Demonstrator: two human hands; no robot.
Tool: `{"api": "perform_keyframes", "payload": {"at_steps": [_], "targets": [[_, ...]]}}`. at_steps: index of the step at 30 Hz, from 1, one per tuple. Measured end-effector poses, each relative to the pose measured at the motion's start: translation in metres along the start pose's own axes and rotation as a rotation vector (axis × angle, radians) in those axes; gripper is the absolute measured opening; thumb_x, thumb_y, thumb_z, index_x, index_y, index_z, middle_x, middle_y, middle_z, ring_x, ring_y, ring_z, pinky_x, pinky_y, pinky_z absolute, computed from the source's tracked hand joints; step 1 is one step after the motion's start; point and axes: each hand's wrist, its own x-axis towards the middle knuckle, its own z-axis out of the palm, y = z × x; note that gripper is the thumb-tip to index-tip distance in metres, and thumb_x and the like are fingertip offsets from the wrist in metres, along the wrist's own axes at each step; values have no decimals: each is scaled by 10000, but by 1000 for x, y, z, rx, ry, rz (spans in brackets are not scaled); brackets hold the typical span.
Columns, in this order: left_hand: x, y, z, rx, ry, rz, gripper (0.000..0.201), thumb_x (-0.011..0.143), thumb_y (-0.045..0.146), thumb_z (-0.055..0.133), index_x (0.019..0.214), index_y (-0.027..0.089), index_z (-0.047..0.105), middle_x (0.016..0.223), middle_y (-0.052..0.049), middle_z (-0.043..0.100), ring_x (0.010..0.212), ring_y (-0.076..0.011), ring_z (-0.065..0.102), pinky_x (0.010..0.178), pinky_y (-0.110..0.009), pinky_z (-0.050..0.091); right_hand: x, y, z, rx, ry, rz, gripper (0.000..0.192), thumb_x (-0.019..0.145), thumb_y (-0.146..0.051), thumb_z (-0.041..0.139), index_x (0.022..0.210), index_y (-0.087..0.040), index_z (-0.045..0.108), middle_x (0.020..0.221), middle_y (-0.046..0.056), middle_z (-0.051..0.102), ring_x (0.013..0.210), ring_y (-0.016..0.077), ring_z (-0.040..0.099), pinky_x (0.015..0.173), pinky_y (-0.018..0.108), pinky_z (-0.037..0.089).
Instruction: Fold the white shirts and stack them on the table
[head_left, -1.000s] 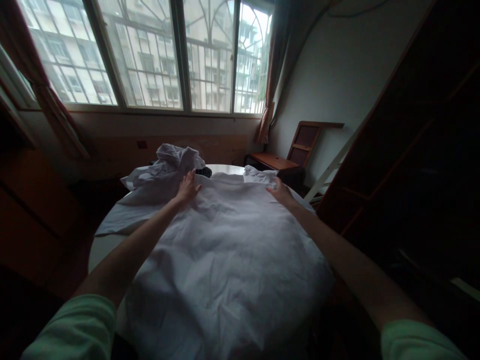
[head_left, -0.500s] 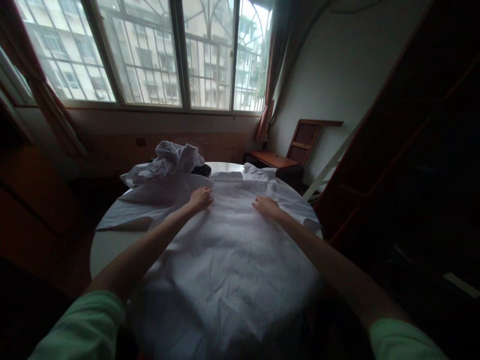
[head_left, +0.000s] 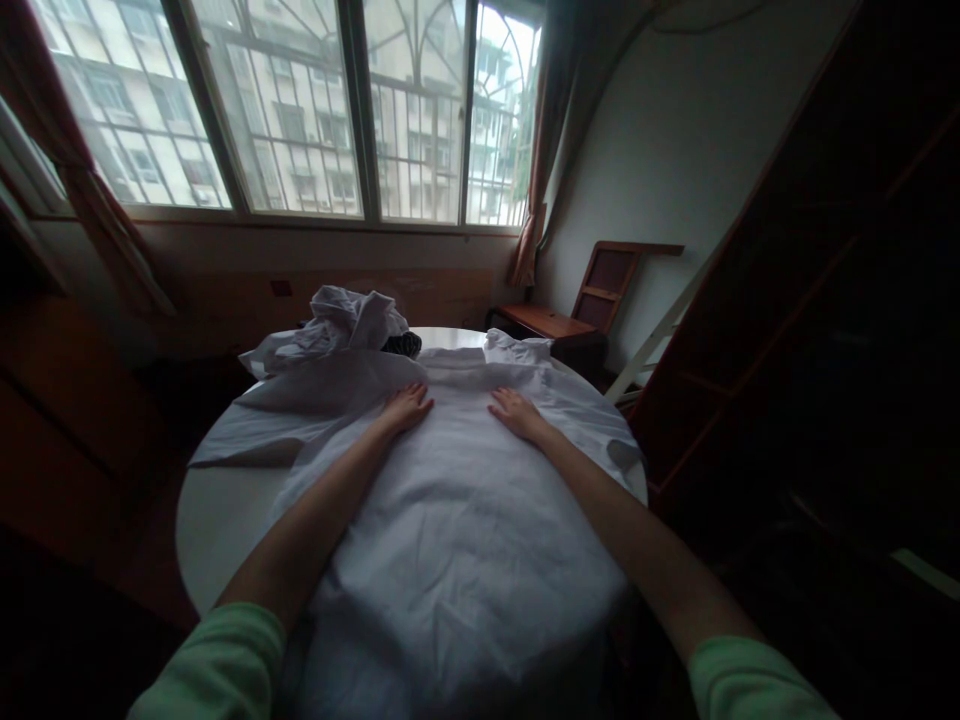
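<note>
A white shirt-like garment (head_left: 465,500) lies spread over the round white table (head_left: 217,530), its near end hanging over the front edge. My left hand (head_left: 407,406) rests flat on its upper left part, fingers stretched out. On the upper right part my right hand (head_left: 516,411) lies flat too, fingers a little apart. Neither hand grips the cloth. What looks like a sleeve spreads out to the left, and more of the cloth reaches the table's right edge. Wrinkles run across the near half.
A crumpled heap of white cloth (head_left: 349,322) sits at the table's back left, beside a dark patterned item (head_left: 403,344). A small folded bit of white cloth (head_left: 517,347) is at the back right. Beyond stand a wooden chair (head_left: 555,318) and, at right, a dark wooden cabinet (head_left: 720,350).
Both hands have gone from pinching the cloth to lying flat on it. The right hand has shifted slightly left. The near end of the garment has settled lower and narrower.
</note>
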Motion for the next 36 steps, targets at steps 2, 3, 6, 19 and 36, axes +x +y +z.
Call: {"api": "perform_keyframes", "payload": {"at_steps": [2, 3, 6, 19, 36], "targets": [[-6, -19, -6, 20, 0, -35, 561, 876, 408, 255, 1327, 92, 358, 1421, -144, 305, 1315, -250, 257, 1054, -379, 219, -12, 29, -6, -28, -1, 82, 500, 903, -395, 306, 1320, -136, 399, 1409, 114, 337, 1308, 235, 269, 1047, 387, 230], [-9, -26, -8, 34, 14, -40, 556, 876, 400, 256, 1320, 86, 368, 1419, -147, 307, 1313, -244, 263, 1058, -368, 214, -18, 42, -9, -49, 2, 119, 508, 904, -404, 298, 1326, -137, 391, 1410, 111, 338, 1309, 236, 268, 1053, 383, 220], [-16, -36, -9, 76, 58, -43, 538, 874, 382, 268, 1310, 89, 384, 1413, -140, 324, 1307, -237, 278, 1064, -358, 206, -34, 72, -12, -90, 14, 211, 520, 904, -414, 288, 1331, -132, 383, 1405, 108, 347, 1300, 243, 287, 1054, 387, 223], [-28, -26, -14, -16, 226, 79, 360, 834, 247, 363, 1073, 114, 597, 1148, -122, 598, 1058, -196, 545, 942, -261, 381, -58, 72, -16, 19, 145, -8, 398, 876, -267, 377, 1207, -109, 530, 1280, 114, 507, 1204, 202, 440, 1027, 329, 315], [-69, -66, -19, -151, 169, 195, 463, 822, 367, 348, 1154, 135, 572, 1246, -110, 541, 1124, -217, 510, 976, -335, 377, -58, 73, -18, 78, 171, 26, 365, 858, -239, 406, 1162, -118, 569, 1244, 113, 540, 1173, 202, 474, 1014, 317, 335]]}}
